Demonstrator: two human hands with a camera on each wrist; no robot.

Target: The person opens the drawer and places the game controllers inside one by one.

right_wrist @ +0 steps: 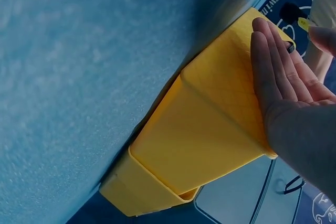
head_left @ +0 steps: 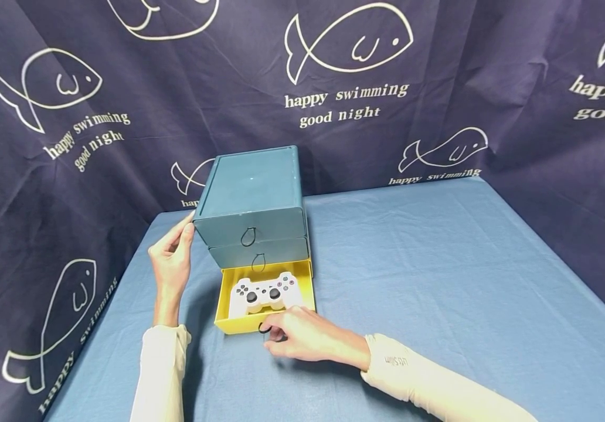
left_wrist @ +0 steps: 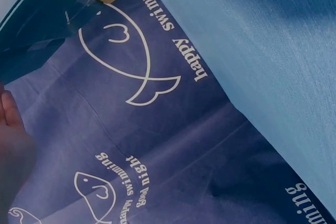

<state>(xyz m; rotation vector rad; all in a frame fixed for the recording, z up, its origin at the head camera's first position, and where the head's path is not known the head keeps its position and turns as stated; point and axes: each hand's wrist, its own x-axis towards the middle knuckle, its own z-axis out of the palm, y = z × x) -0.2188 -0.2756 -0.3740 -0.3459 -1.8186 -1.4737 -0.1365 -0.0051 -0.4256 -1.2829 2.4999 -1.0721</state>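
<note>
A yellow drawer [head_left: 221,305] stands pulled out at the bottom of a stack of teal drawers [head_left: 252,181]. Inside it lies a white game controller [head_left: 264,294] with two black thumbsticks. At the drawer's front, my right hand [head_left: 302,335] has a finger hooked in the black pull loop [head_left: 264,328]. The right wrist view shows its other fingers [right_wrist: 262,69] lying along the yellow front, thumb apart. My left hand [head_left: 172,258] rests its extended fingertips against the upper left front corner of the stack; in the left wrist view only part of that hand [left_wrist: 13,135] shows.
The two teal drawers above are closed, each with a black loop [head_left: 248,236] on its front. Blue cloth [head_left: 413,281] covers the table. Behind and at the sides hangs a dark blue curtain [head_left: 255,105] printed with white fish and lettering.
</note>
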